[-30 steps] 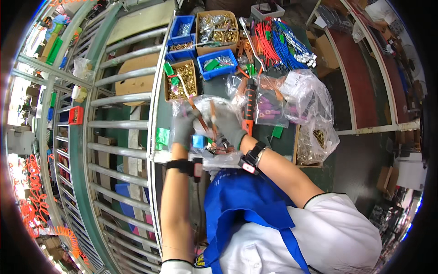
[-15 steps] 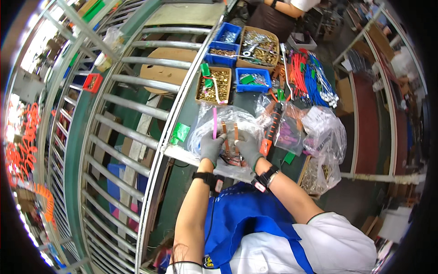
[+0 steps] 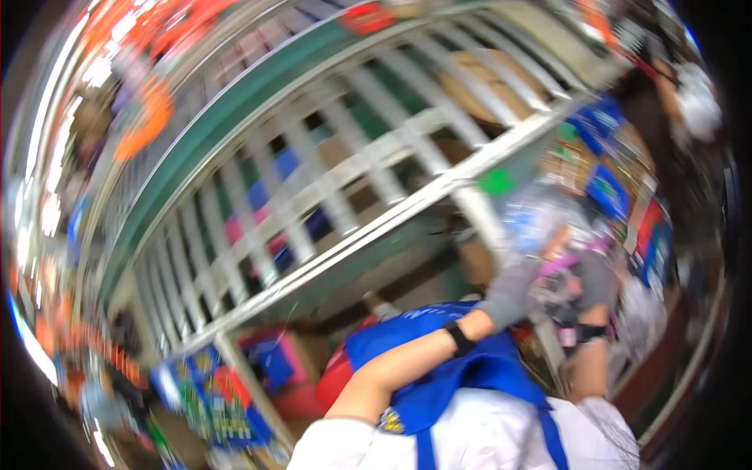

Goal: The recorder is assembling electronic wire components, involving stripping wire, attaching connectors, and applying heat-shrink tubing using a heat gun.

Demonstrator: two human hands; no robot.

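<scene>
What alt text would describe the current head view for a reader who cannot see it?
A person's gray-gloved left hand and right hand are close together by a pink strip, all blurred. A roller conveyor stretches diagonally to their left; blue bins sit at upper right.

Blur on my feed smears the grey-gloved left hand (image 3: pixel 513 294), the grey-gloved right hand (image 3: pixel 597 278) and the thin pink strip (image 3: pixel 557 265); whether either hand grips it, I can't tell.

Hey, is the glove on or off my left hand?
On. The grey glove covers the left hand, with bare forearm showing past its cuff. Blur hides whether that hand grips the pink strip.
</scene>
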